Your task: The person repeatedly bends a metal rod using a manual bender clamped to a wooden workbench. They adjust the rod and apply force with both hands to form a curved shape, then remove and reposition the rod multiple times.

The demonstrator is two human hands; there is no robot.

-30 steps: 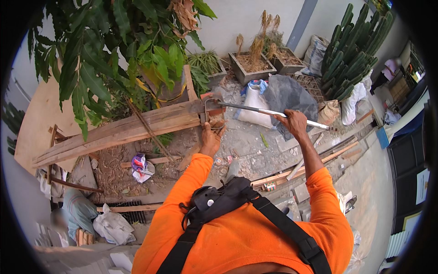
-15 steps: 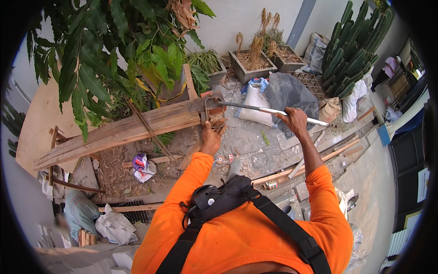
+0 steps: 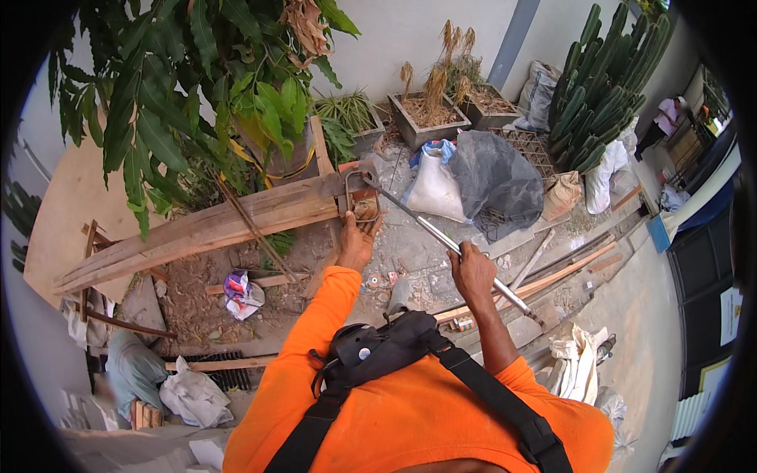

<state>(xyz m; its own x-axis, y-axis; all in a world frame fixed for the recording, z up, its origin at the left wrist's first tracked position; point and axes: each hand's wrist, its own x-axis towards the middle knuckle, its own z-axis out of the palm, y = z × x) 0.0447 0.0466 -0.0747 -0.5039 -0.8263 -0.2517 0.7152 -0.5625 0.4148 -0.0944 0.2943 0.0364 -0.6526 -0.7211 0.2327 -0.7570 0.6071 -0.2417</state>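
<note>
My right hand (image 3: pixel 475 276) is closed round the silver pipe of a long bending bar (image 3: pixel 435 232). The bar's dark far end meets a rectangular bent steel rod, like a rebar stirrup (image 3: pixel 348 200), at its upper right corner. My left hand (image 3: pixel 357 241) grips the lower edge of this stirrup, thumb and fingers on it. The stirrup lies at the right end of thick wooden beams (image 3: pixel 205 227) that slope down to the left. Fingers and metal partly hide the contact there.
A white sack (image 3: pixel 438 185) and a dark sheet (image 3: pixel 497 177) lie beyond the bar. Planters (image 3: pixel 426 130) and a tall cactus (image 3: pixel 603 87) stand at the back. Leafy branches (image 3: pixel 158 118) hang over the beams. Timber strips (image 3: pixel 579 266) lie on the right. Another person (image 3: pixel 666 118) is far right.
My right hand has pulled the bar's near end down toward me, so the bar slants more steeply. My left hand has stayed at the stirrup. The whole view has shifted slightly.
</note>
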